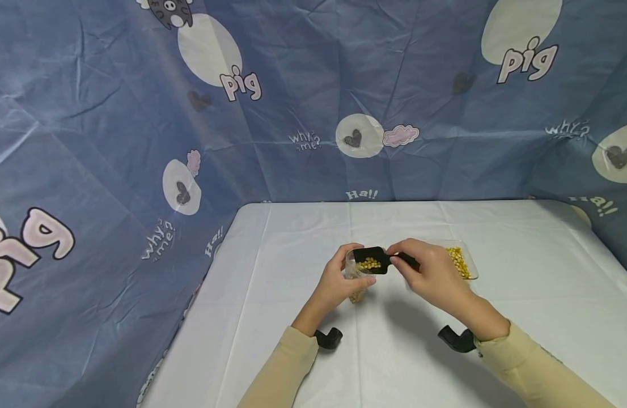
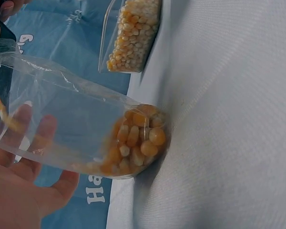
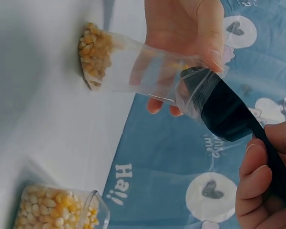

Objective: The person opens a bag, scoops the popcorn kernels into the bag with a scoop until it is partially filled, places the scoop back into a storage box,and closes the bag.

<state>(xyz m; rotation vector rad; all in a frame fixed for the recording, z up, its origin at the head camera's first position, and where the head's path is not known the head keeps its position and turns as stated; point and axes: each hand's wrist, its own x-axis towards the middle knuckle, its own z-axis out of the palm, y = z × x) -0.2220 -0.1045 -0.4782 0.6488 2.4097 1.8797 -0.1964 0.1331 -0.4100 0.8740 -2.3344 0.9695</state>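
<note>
My left hand (image 1: 339,280) grips a clear plastic bag (image 2: 81,90) near its mouth, thumb on one side and fingers round the other. The bag stands upright, its bottom on the table with corn kernels (image 3: 95,55) gathered there. In my right hand (image 1: 436,277) is the thin handle of a black scoop (image 3: 226,107), pinched between thumb and fingers. The scoop's front end is inside the bag's mouth, and yellow kernels (image 1: 368,263) lie on its blade. A few kernels show inside the upper bag in the left wrist view.
A clear plastic box (image 1: 473,267) of corn kernels stands on the white-covered table (image 1: 293,238), to the right and partly behind my right hand. Blue printed cloth (image 1: 303,102) hangs behind the table and on its left. Black curved pieces (image 1: 330,339) stick out at both wrists.
</note>
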